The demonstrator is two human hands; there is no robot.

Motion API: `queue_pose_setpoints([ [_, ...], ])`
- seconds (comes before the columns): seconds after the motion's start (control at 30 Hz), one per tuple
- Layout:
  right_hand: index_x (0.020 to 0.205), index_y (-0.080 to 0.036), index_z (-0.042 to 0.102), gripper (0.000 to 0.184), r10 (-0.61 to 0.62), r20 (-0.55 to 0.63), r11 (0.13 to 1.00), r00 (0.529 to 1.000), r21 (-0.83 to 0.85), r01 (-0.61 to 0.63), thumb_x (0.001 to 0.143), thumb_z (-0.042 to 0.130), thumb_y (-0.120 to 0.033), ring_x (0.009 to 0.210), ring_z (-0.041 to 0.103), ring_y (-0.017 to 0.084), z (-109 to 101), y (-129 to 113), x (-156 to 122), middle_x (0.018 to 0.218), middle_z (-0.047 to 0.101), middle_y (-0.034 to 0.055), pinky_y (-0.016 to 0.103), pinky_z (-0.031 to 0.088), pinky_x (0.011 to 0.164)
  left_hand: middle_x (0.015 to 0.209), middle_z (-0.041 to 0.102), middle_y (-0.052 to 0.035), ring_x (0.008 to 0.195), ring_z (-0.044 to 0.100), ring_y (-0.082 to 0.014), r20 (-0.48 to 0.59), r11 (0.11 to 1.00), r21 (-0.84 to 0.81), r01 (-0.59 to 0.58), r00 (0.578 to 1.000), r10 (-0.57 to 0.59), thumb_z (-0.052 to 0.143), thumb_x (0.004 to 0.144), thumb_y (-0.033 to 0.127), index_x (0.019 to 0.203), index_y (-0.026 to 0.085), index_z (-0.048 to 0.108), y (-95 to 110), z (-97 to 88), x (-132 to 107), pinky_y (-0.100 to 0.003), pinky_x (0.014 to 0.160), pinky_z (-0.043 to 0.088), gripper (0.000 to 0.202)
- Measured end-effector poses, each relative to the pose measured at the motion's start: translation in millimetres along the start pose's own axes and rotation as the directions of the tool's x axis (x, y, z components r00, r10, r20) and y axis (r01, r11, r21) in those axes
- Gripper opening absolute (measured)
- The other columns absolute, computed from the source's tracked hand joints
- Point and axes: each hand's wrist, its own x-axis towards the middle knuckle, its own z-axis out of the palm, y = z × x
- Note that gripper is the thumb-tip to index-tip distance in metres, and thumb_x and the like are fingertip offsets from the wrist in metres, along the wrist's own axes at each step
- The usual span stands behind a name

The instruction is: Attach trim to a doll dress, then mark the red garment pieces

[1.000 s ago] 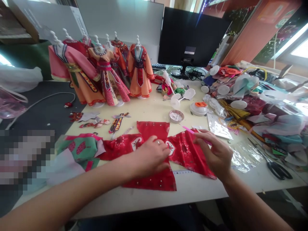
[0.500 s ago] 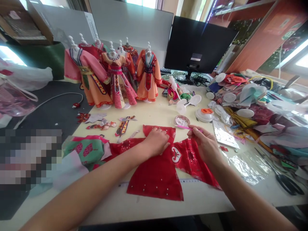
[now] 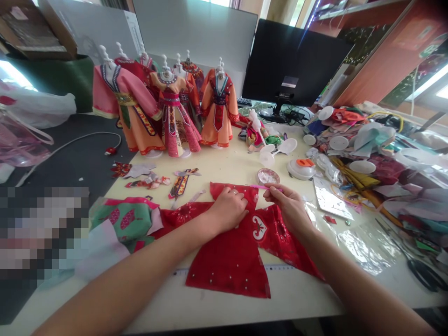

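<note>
A small red doll robe with white dots lies spread flat on the pale table. My left hand rests on the robe's upper part with its fingers curled, pressing the cloth down. My right hand sits just right of it over the robe's right sleeve and pinches a thin pink stick that points left. A small round dish of tiny beads stands just beyond the stick. A green and pink garment lies left of the robe.
Several dressed doll mannequins stand at the back left, a dark monitor behind them. Small trim pieces lie mid-table. A heap of cloth, white stands and plastic bags fills the right side, with scissors near the right edge.
Both hands have slid up the robe toward its collar. The right hand has come left with the pink stick, closer to the bead dish. The view has tilted down a little.
</note>
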Motion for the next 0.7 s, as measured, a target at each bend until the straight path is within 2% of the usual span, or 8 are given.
queue_pose_setpoints([
  [0.27,0.088,-0.018,0.069,0.021,0.046,-0.007,0.999,0.999,-0.002,-0.046,0.074,0.068,-0.034,0.060,0.053,0.009,0.3,6.6,5.4,0.068,0.064,-0.0006,0.024,0.045,0.061,0.098,0.066,-0.0132,0.095,0.059,-0.0265,-0.024,1.000,-0.004,-0.008,1.000,0.008,0.046,0.091,0.027,0.093,0.009,0.064,-1.7,2.4,-0.7,-0.042,0.088,0.038,0.025],
  [0.7,0.088,-0.018,0.069,0.025,0.060,-0.005,0.998,0.998,-0.024,-0.060,0.073,0.068,-0.038,0.060,0.054,0.009,0.8,6.9,4.4,0.068,0.064,-0.0003,0.024,0.045,0.060,0.102,0.066,-0.0129,0.098,0.058,-0.0268,-0.005,1.000,-0.013,0.000,1.000,0.000,0.046,0.091,0.028,0.095,0.009,0.064,-2.2,2.6,-1.1,-0.042,0.090,0.037,0.026],
])
